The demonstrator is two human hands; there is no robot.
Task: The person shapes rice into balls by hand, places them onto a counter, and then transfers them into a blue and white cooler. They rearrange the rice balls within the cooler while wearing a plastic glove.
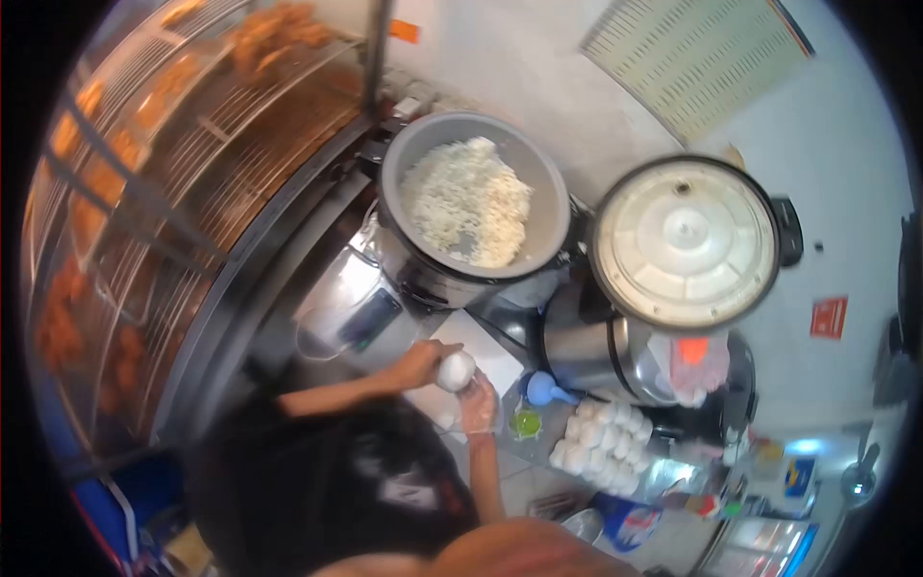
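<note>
We are looking down at a big warm case [192, 192] at nine o'clock, and it is holding orange fried food [279, 34] on wire racks. A big pot [471, 207] is sitting at twelve o'clock with its top off, and white rice [468, 200] is lying inside it. At two o'clock from the middle, a second pot [685, 240] is wearing a round white lid. A wall vent [697, 58] is showing at one o'clock, high up.

A person in a black top [327, 490] is standing at six o'clock. We cannot tell for sure whose arms these are, but we are taking them as ours.

Our left hand [423, 363] is curling over the top of a rice ball [456, 370], near the middle of the view. Our right hand [478, 404], in a thin clear glove, is cupping the rice ball from below, at five o'clock from it. So both hands are gripping the rice ball together, and it is staying up off the counter, just in front of the open pot.

A white board [490, 351] is lying right behind the hands. A pile of white balls [601, 438] is sitting at four o'clock, near the right hand. A blue scoop [543, 388] is lying just beside the pile, and a little green cup [525, 423] is sitting at six o'clock from the scoop.
</note>
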